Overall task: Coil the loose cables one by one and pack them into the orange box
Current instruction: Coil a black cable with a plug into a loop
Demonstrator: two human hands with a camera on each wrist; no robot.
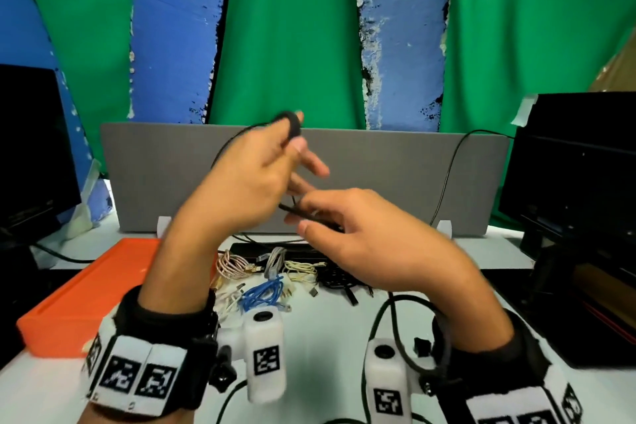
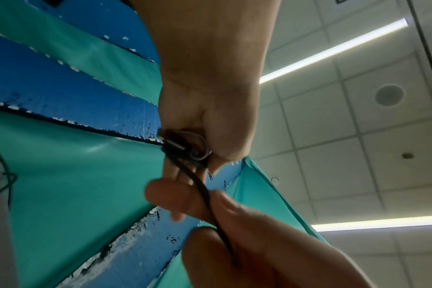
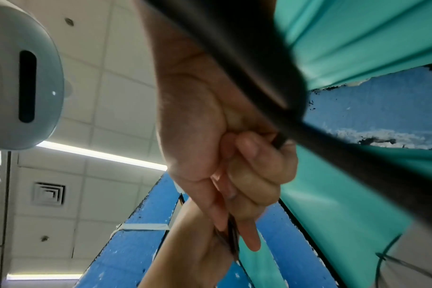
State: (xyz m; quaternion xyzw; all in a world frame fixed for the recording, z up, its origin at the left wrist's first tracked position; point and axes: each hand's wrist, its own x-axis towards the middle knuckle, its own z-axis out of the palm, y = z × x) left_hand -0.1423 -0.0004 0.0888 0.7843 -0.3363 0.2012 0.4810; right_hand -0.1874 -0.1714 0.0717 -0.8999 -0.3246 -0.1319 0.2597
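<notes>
The left hand (image 1: 241,182) is raised above the table with its thumb and forefinger pinched on the black cable (image 1: 292,208), a small dark bundle of its turns showing at the fingertips; its other fingers spread loosely. The right hand (image 1: 361,237) sits just right of it and a little lower, its fingers curled round the same cable, which runs taut between the two hands. In the left wrist view the cable (image 2: 200,187) is thin and round, leaving a tight knot of loops (image 2: 185,150) in the left hand's pinch and passing down into the right hand's grip.

The white table (image 1: 327,317) carries the orange box (image 1: 93,289) on its near left, long and shallow. Beside the box, toward the middle, lies a heap of loose cables: a blue cable (image 1: 263,296), a braided coil (image 1: 232,267), a grey cable (image 1: 275,262), a cream cable (image 1: 303,272) and more black ones (image 1: 339,280). A grey divider panel (image 1: 395,179) stands across the far edge. Dark monitors stand at the far left (image 1: 31,151) and right (image 1: 578,179). Behind them hang green cloth (image 1: 292,27) and peeling blue wall panels (image 1: 402,27). The wrist views show a tiled ceiling (image 2: 358,136) with strip lights (image 2: 333,50).
</notes>
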